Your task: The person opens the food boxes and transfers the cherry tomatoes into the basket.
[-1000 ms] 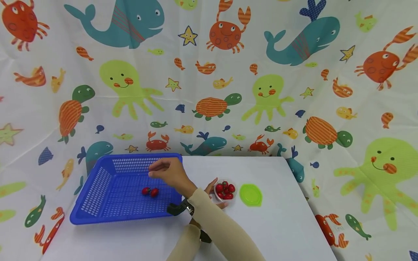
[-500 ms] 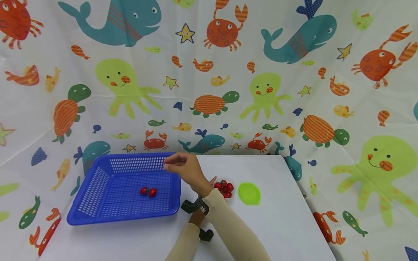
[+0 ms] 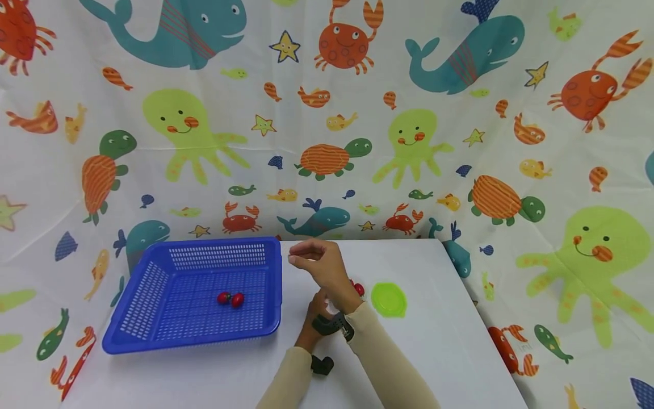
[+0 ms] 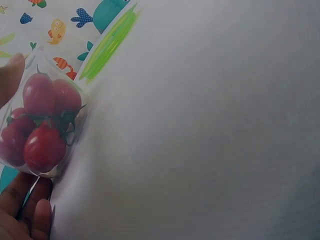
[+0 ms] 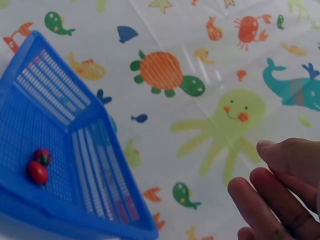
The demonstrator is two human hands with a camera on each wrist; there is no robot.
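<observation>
Brace lightly with the left hand [image 3: 313, 316], thumb and fingers grasping the clear plastic cup [image 4: 49, 64] of glossy red tomatoes [image 4: 45, 148], so as not to buckle it. Avoid the flat lime-green plastic lid [image 3: 389, 300] to its right. Left, note two matching tomatoes [image 3: 237, 300] inside the rectangular blue perforated-plastic basket [image 3: 194, 341]. Farther, with the released, unladen right hand [image 3: 327, 266], best pinch singly, gently.

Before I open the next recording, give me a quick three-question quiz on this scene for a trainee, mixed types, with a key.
1. How many tomatoes lie in the basket?
2. True or false: the right hand is holding a tomato.
3. What does the left hand hold? A) the basket B) the clear cup C) the lid

Key:
1. Two.
2. False; it holds nothing.
3. B.
</observation>
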